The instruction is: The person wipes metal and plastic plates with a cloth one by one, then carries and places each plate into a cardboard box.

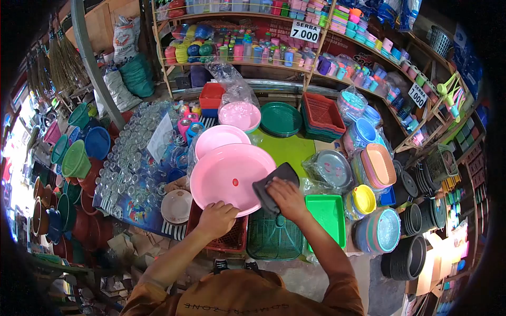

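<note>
A large round pink basin point(226, 174) with a small red sticker is tilted toward me in the middle of the view. My left hand point(219, 218) grips its lower rim, fingers over the edge. In my right hand point(284, 197) is a dark grey cloth point(268, 203), held against the basin's right rim; part of the cloth hangs down. Behind the basin lies another pink basin point(221, 138). A red basket point(229, 242) and a green basket point(275, 239) stand below my hands.
Glass jars point(134, 152) cover the left table. A green tray point(326, 216), a yellow bowl point(363, 199) and stacked basins point(387, 230) stand at right. Red trays point(322, 113) and dark green trays point(281, 118) are behind. Shelves point(237, 63) of plasticware line the back.
</note>
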`<state>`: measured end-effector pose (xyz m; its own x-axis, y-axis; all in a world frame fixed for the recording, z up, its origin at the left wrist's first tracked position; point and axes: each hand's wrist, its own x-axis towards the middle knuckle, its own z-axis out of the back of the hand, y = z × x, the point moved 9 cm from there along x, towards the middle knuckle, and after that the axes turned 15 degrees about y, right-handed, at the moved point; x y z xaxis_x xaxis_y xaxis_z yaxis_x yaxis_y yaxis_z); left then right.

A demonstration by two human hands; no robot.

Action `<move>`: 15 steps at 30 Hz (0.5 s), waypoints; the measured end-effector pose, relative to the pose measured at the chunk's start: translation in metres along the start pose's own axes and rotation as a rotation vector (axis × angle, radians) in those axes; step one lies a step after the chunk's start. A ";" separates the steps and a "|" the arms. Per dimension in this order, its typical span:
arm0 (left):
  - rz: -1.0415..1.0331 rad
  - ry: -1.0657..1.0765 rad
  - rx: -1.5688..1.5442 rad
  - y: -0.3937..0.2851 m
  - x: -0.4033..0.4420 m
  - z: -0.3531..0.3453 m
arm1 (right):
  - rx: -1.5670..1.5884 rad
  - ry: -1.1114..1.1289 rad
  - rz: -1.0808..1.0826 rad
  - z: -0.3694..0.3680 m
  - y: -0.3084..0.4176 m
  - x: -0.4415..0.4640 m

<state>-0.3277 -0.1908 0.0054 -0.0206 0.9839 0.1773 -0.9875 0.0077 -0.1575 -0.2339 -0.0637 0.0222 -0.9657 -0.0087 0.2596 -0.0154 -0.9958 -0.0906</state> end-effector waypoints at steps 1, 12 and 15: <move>0.000 -0.003 0.002 -0.001 0.000 0.005 | 0.122 -0.098 -0.125 0.007 -0.020 -0.006; 0.257 -0.343 -0.689 0.041 -0.006 0.029 | 0.514 -0.357 -0.273 0.058 -0.004 0.021; 0.165 -0.419 -1.127 0.046 -0.002 0.007 | 0.224 -0.108 -0.074 0.037 0.071 0.038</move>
<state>-0.3743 -0.1934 0.0051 -0.3887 0.8551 0.3431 -0.2829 0.2436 -0.9277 -0.2626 -0.1380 0.0609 -0.9307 0.0668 0.3597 -0.0150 -0.9893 0.1448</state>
